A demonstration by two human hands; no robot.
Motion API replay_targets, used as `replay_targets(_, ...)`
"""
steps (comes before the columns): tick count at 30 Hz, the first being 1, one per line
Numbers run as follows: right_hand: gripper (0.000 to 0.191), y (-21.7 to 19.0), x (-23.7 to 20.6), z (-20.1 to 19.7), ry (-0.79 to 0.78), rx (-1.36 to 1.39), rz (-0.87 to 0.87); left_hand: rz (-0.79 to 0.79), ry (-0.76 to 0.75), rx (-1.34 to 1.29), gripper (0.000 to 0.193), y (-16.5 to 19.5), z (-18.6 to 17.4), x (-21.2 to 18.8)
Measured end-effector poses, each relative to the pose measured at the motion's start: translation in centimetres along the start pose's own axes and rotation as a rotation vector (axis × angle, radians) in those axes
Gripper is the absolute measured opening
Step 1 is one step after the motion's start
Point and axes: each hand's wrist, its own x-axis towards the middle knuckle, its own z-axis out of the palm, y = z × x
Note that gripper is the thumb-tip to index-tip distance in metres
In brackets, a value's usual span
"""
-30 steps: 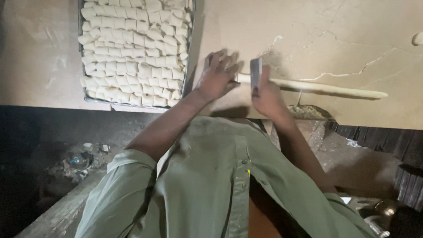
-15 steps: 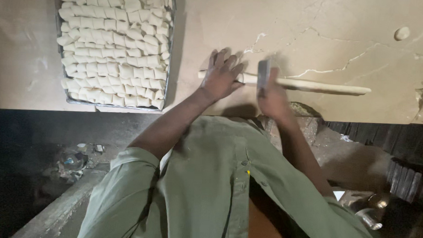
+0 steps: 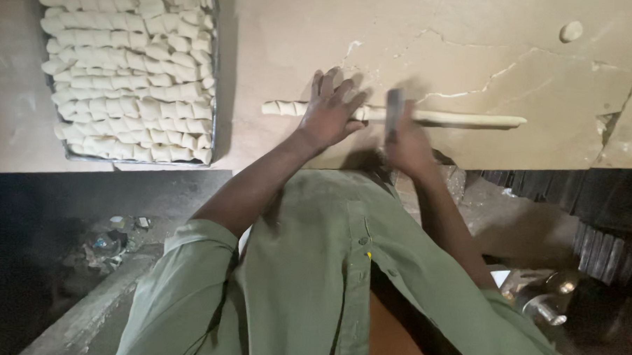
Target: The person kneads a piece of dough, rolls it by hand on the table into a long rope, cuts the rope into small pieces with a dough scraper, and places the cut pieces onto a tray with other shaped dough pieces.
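Your left hand (image 3: 330, 113) lies flat on the pale dough rope (image 3: 458, 119), your right hand (image 3: 405, 142) grips the scraper (image 3: 394, 111), bare tabletop (image 3: 474, 57) beyond.

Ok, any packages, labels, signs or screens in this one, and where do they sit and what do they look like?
None that can be made out.
Nearest thing to a container: metal tray, upper left on the table, rectangular, filled with rows of pale cut dough pieces.
Small litter on the dark floor, lower left, too dim to tell what it is.
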Motion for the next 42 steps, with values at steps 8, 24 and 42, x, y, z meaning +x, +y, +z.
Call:
replay_targets(8,0.052,3.7,-1.2,-0.7,0.081,0.276,0.044,0.05,-0.021,0.019,0.058,2.8,1.3,2.4)
replay_targets(24,0.065,11.0,-4.0,-3.4,0.046,0.316,0.019,0.129,0.003,-0.001,0.052,8.0,6.1,7.2)
replay_targets(42,0.052,18.0,-6.5,-7.8,0.126,0.332,0.104,0.11,-0.006,0.022,0.038,14.5,10.8,12.2)
